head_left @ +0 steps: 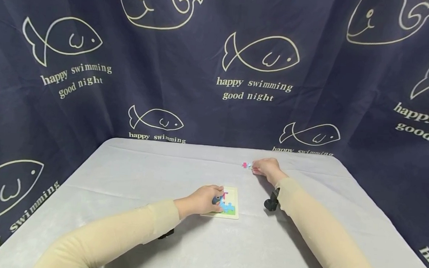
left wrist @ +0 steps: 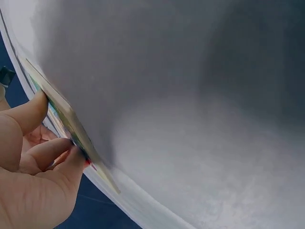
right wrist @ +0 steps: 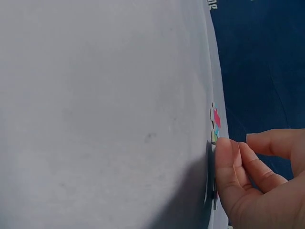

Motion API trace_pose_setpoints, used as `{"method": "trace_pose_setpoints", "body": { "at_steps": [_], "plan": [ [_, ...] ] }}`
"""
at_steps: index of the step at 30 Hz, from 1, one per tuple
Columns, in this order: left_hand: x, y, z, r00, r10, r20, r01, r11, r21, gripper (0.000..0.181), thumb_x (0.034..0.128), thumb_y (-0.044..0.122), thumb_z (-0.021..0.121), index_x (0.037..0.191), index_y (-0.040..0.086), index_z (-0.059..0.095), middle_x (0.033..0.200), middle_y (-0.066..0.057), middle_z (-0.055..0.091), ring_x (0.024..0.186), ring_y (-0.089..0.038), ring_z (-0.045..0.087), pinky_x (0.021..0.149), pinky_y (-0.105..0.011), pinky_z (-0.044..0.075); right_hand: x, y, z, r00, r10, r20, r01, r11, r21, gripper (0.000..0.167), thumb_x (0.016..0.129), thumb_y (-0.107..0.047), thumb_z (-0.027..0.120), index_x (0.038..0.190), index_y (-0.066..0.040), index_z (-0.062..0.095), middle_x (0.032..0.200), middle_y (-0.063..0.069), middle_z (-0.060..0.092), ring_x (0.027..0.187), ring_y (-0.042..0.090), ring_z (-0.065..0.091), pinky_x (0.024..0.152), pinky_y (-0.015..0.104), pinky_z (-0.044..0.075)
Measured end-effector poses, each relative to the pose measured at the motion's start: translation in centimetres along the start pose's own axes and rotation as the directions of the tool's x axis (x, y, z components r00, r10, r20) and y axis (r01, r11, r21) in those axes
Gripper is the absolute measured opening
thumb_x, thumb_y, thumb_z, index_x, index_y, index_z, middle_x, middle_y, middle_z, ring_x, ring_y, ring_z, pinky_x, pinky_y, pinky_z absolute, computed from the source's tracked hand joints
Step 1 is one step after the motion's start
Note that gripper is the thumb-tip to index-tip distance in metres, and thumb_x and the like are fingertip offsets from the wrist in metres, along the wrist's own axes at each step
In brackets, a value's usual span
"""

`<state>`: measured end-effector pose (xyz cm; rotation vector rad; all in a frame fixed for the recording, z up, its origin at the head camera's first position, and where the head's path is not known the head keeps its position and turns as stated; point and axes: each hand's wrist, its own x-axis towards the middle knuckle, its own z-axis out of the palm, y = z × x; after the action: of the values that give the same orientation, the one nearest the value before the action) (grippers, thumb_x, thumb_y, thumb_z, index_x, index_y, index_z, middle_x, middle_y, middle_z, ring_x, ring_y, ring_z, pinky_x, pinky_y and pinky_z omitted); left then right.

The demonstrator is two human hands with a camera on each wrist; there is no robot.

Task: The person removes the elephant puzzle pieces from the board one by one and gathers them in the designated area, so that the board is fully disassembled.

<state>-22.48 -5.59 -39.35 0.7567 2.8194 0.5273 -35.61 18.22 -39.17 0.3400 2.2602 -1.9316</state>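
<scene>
Backdrop formed by a dark blue curtain [head_left: 201, 99] printed with fish outlines. Table [head_left: 161, 167] covered in pale grey cloth. Both forearms clad in cream sleeves [head_left: 122, 230]. Puzzle tray [head_left: 237, 202], partly filled, seen near mid-table; its left side is overlaid by the left hand [head_left: 205, 199], thumb and fingers spread apart, tips rested on the face. Right hand [head_left: 268, 169] held low near the far edge, fingers bent; whether anything is pinched cannot be told. By its fingertips a light-blue piece [head_left: 249, 165] is seen, pink piece [head_left: 244, 165] just left of it
</scene>
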Motion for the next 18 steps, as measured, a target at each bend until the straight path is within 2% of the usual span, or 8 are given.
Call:
{"method": "trace_pose_setpoints", "body": {
  "at_steps": [6, 11, 16, 18],
  "plan": [
    [-0.1, -0.4, 0.3, 1.0, 0.009, -0.014, -0.009, 1.0, 0.016, 0.058, 0.0862, 0.03, 0.073, 0.134, 0.002, 0.056, 0.147, -0.007, 0.048, 0.137, -0.026, 0.044, 0.115, -0.038, 0.036, -0.4, 0.3, 0.3, 0.999, -0.013, 0.029, 0.013, 1.0, -0.005, 0.037, 0.087, 0.008, 0.058, 0.121, 0.019, 0.052, 0.086, 0.011, 0.067, 0.065, 0.007, 0.066, 0.075, 0.024, 0.061],
    [0.0, -0.5, 0.4, 1.0, -0.001, -0.02, 0.002, 1.0, 0.008, 0.06, 0.0852, 0.031, 0.074, 0.135, 0.003, 0.055, 0.147, -0.006, 0.048, 0.137, -0.027, 0.044, 0.115, -0.038, 0.037, 0.0, 0.9, 0.0, 0.995, -0.048, 0.092, 0.046, 0.999, 0.024, 0.029, 0.083, 0.009, 0.062, 0.109, 0.02, 0.058, 0.083, 0.014, 0.07, 0.064, 0.01, 0.067, 0.068, 0.022, 0.061],
    [0.0, -0.2, 0.3, 1.0, -0.005, -0.023, 0.005, 1.0, -0.014, 0.061, 0.0843, 0.03, 0.075, 0.135, 0.002, 0.055, 0.147, -0.007, 0.049, 0.137, -0.026, 0.044, 0.115, -0.039, 0.036, -0.5, 1.2, 0.1, 0.993, -0.036, 0.112, 0.037, 0.999, -0.009, 0.029, 0.085, 0.007, 0.061, 0.111, 0.02, 0.059, 0.086, 0.016, 0.07, 0.062, 0.009, 0.067, 0.069, 0.023, 0.061],
    [-0.1, -0.1, 0.3, 1.0, -0.007, -0.028, 0.007, 1.0, -0.028, 0.06, 0.0841, 0.029, 0.075, 0.134, 0.001, 0.056, 0.147, -0.007, 0.049, 0.137, -0.027, 0.044, 0.115, -0.038, 0.037, -1.3, 1.0, 0.4, 0.994, -0.019, 0.109, 0.024, 0.999, -0.041, 0.034, 0.087, 0.007, 0.058, 0.118, 0.021, 0.055, 0.087, 0.013, 0.07, 0.063, 0.007, 0.066, 0.072, 0.023, 0.061]
  ]
}}
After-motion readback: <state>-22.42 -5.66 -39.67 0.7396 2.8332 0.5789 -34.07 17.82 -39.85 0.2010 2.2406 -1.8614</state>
